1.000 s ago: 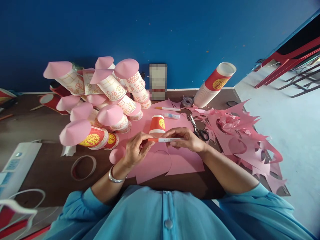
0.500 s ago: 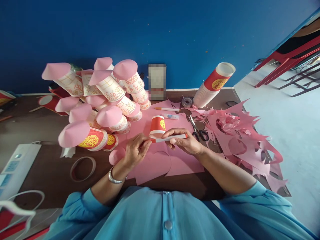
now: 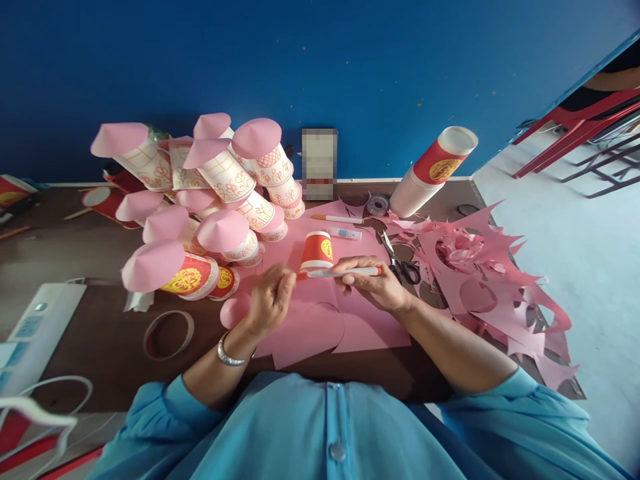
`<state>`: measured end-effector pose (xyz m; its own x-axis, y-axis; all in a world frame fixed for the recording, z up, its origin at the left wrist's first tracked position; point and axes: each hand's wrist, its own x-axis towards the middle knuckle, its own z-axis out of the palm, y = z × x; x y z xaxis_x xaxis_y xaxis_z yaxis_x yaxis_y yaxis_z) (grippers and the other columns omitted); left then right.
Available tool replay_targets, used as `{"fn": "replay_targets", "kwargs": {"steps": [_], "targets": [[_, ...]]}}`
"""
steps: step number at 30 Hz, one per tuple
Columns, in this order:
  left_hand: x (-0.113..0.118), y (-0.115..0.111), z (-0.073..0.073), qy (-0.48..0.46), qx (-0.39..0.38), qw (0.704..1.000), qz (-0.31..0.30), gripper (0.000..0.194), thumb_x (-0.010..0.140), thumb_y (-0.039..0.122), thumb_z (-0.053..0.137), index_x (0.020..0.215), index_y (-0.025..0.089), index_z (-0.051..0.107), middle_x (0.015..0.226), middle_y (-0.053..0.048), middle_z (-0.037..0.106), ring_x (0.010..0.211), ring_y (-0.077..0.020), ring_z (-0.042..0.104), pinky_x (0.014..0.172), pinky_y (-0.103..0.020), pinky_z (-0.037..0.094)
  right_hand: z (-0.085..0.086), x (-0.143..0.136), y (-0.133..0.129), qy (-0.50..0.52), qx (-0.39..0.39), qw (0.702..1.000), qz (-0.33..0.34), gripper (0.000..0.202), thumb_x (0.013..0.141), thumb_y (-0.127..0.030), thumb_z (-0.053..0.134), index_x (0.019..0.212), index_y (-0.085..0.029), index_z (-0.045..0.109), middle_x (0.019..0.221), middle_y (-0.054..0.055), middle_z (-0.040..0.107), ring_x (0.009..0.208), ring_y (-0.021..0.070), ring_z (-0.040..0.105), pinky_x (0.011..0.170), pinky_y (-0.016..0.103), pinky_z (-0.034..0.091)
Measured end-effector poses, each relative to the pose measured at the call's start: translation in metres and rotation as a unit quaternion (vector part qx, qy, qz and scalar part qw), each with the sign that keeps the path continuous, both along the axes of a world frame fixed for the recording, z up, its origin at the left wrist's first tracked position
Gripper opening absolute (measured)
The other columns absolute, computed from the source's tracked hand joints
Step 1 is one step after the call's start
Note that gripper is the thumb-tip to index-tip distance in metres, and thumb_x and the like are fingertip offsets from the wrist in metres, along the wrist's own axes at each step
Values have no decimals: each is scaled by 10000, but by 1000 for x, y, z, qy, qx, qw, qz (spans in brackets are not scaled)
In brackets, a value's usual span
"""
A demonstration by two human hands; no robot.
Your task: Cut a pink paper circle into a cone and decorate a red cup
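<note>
My right hand (image 3: pixel 373 283) is closed around a white marker (image 3: pixel 350 272) with a red end, held nearly level. The marker's left end meets a red cap (image 3: pixel 302 275), pinched at the fingertips of my left hand (image 3: pixel 273 297). Whether cap and barrel have parted, I cannot tell. Just behind the marker a red and white paper cup (image 3: pixel 318 251) stands upside down on pink paper (image 3: pixel 370 330). Left of my left hand lies a small pink paper piece (image 3: pixel 234 311). Scissors (image 3: pixel 400 267) with black handles rest beyond my right hand.
Several decorated cups with pink paper cones (image 3: pixel 227 231) crowd the left. A tall cup stack (image 3: pixel 433 170) leans at the back right. Pink scraps (image 3: pixel 480 280) cover the right side. A glue stick (image 3: pixel 345 233), another marker (image 3: pixel 337 219) and tape rolls (image 3: pixel 169 335) lie about.
My left hand has drawn slightly left, away from the marker's barrel, baring more of the red cap. My right hand and the marker have shifted a little right and up.
</note>
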<state>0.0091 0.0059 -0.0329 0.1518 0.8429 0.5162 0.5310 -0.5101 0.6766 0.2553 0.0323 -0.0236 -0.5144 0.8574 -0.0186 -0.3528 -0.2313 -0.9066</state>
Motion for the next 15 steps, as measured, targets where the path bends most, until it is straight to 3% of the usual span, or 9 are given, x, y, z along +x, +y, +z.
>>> {"fn": "replay_targets", "kwargs": {"steps": [4, 8, 12, 15], "targets": [[-5, 8, -6, -44, -30, 997, 59, 370, 1088, 329, 436, 738, 235, 515, 621, 21, 529, 545, -142, 498, 554, -298, 443, 0, 8, 11, 20, 21, 987, -159, 325, 809, -477, 855, 981, -223, 749, 702, -30, 605, 583, 124, 538, 563, 280, 475], [-5, 17, -11, 18, -25, 997, 76, 86, 984, 286, 649, 954, 207, 640, 778, 1, 655, 689, -149, 610, 656, -283, 505, -10, 12, 19, -83, 118, 947, -287, 274, 938, -490, 725, 1048, -241, 698, 766, -25, 598, 613, 124, 556, 595, 279, 479], [-8, 22, -19, 117, 4, 990, 77, 160, 899, 100, 631, 1030, 190, 651, 848, -27, 707, 768, -174, 665, 719, -296, 530, -22, 12, 16, -252, 261, 894, -263, 264, 1048, -463, 565, 1151, -244, 669, 1011, 43, 712, 717, 148, 658, 759, 340, 554], [-11, 23, -23, 169, -16, 981, 90, 159, 903, 97, 615, 1027, 188, 655, 887, -52, 726, 759, -183, 670, 706, -299, 527, -28, 13, 15, -319, 345, 855, -220, 298, 1072, -451, 514, 1267, -253, 624, 1201, 107, 736, 979, 225, 741, 911, 409, 581]]}}
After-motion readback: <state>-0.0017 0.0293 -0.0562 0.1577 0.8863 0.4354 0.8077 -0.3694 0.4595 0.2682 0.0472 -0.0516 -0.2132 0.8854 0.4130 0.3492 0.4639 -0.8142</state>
